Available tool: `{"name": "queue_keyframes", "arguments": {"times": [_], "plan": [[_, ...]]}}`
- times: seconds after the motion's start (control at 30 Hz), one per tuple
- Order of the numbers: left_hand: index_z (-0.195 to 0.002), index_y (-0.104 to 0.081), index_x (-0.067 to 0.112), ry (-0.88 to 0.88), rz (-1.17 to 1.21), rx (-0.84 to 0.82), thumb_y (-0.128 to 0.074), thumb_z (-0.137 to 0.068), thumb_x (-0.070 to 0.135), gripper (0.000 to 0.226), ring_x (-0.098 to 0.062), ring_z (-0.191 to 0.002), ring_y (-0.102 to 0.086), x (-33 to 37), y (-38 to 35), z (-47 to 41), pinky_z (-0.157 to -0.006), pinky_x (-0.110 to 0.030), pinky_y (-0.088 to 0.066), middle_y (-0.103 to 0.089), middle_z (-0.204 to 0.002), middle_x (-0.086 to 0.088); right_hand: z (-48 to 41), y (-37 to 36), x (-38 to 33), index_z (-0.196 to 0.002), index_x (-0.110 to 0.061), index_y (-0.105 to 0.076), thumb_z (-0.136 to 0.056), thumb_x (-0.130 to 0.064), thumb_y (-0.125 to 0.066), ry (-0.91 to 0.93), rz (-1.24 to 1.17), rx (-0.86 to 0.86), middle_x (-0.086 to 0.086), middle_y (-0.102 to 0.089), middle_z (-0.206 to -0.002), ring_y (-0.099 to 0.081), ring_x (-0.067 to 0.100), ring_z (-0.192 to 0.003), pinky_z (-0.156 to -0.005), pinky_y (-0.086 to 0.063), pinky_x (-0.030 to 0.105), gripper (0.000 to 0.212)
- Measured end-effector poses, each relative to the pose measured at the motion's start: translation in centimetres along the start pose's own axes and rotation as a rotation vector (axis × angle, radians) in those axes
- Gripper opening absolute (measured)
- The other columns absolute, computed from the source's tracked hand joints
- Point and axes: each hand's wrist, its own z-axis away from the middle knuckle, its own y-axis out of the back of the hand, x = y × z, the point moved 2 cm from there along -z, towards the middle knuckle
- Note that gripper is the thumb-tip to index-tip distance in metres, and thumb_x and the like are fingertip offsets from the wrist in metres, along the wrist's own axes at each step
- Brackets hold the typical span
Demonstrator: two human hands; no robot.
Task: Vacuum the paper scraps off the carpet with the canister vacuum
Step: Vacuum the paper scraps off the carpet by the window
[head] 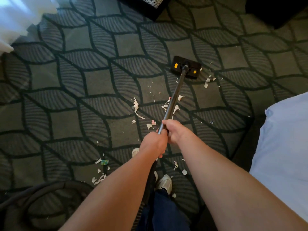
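Both my hands grip the vacuum's metal wand point(175, 95), my left hand point(155, 143) lower on it and my right hand point(174, 130) just above. The wand runs up to the black floor head point(185, 67) with two yellow pedals, flat on the grey leaf-patterned carpet point(83, 84). White paper scraps lie around the wand point(137, 107), to the right of the head point(206, 83), and near my feet point(99, 178). A small teal scrap point(104, 162) lies among them. The black hose point(30, 197) curls at the lower left.
A bed with pale blue sheet point(283, 147) borders the right side. White curtain point(18, 19) hangs at the upper left. Dark furniture point(275, 12) stands at the top right, and a black-edged patterned piece point(150, 7) at the top centre. My white shoes point(165, 183) stand below the hands.
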Motion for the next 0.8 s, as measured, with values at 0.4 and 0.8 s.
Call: {"name": "queue_keyframes", "arguments": {"times": [0.4, 0.8], "plan": [[-0.083, -0.063, 0.011, -0.177, -0.013, 0.021, -0.026, -0.097, 0.055, 0.059, -0.019, -0.052, -0.062, 6.3, 4.5, -0.9, -0.067, -0.038, -0.061, -0.066, -0.067, -0.004, 1.3, -0.9, -6.7, -0.108, -0.006, -0.054, -0.1, -0.018, -0.05, 0.187, -0.161, 0.122, 0.013, -0.06, -0.088, -0.061, 0.023, -0.072, -0.086, -0.057, 0.043, 0.015], [-0.079, -0.065, 0.013, -0.301, -0.125, -0.051, -0.025, -0.099, 0.055, 0.061, -0.015, -0.05, -0.059, 17.8, 1.4, -3.4, -0.067, -0.032, -0.06, -0.064, -0.062, 0.0, 0.5, 7.0, -15.3, -0.106, 0.0, -0.062, -0.098, -0.016, -0.054, 0.264, -0.243, 0.228, 0.017, -0.064, -0.09, -0.062, 0.025, -0.075, -0.083, -0.056, 0.042, 0.019]]}}
